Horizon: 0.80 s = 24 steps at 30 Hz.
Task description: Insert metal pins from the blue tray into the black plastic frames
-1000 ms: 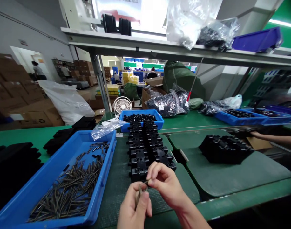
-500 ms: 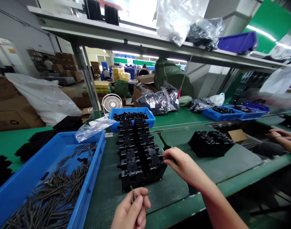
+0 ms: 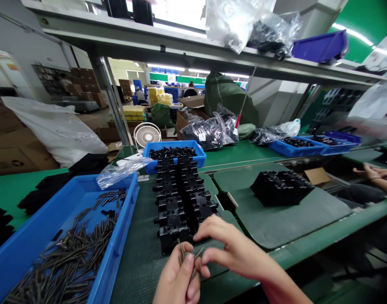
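Note:
My left hand (image 3: 181,274) is closed around a few thin metal pins (image 3: 181,249), whose ends stick out above the thumb and forefinger. Right beside it, my right hand (image 3: 228,245) reaches over with thumb and forefinger apart, close to the pins; whether it touches one is hard to see. Just beyond both hands stands a double row of black moulded plastic blocks (image 3: 173,211) on a green mat. To the left, a large blue tray (image 3: 134,202) holds a heap of similar metal pins (image 3: 76,257).
Behind the blocks is a smaller blue bin (image 3: 200,158) of black parts. Another black block group (image 3: 280,190) sits on a green mat to the right. A clear plastic bag (image 3: 120,171) lies over the tray's corner. A co-worker's hands (image 3: 375,173) show at far right.
My right hand has moved from the right side of the black blocks down and left to the pins in my left hand. The left hand has shifted slightly right.

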Available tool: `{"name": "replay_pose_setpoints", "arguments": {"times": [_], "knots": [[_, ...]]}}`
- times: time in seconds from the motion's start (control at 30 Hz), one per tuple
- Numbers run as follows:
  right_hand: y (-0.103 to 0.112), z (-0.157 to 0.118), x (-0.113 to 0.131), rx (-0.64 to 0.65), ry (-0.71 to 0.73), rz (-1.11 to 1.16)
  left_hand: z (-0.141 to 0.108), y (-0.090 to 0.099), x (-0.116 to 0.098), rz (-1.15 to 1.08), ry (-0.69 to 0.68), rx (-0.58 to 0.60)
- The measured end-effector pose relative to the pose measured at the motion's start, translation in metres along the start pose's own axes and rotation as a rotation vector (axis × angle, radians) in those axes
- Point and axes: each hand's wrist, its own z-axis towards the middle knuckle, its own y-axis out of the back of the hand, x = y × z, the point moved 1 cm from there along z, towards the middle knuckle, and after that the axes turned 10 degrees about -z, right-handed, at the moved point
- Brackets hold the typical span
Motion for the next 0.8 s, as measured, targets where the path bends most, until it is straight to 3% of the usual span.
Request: {"name": "replay_pose_setpoints", "arguments": {"times": [0.3, 0.57, 0.67, 0.8], "knots": [[0.007, 0.003, -0.012, -0.090, -0.036, 0.037, 0.009, -0.007, 0.007, 0.068, -0.026, -0.017], [-0.001, 0.001, -0.011, -0.105, -0.076, 0.068, 0.016, 0.004, 0.015, 0.151, -0.103, -0.095], [-0.001, -0.001, -0.007, -0.103, -0.026, 0.041, 0.013, 0.002, 0.013, 0.091, -0.021, -0.079], [0.011, 0.004, -0.014, -0.184, 0.016, -0.104, 0.007, -0.006, 0.007, -0.052, 0.105, 0.051]]}}
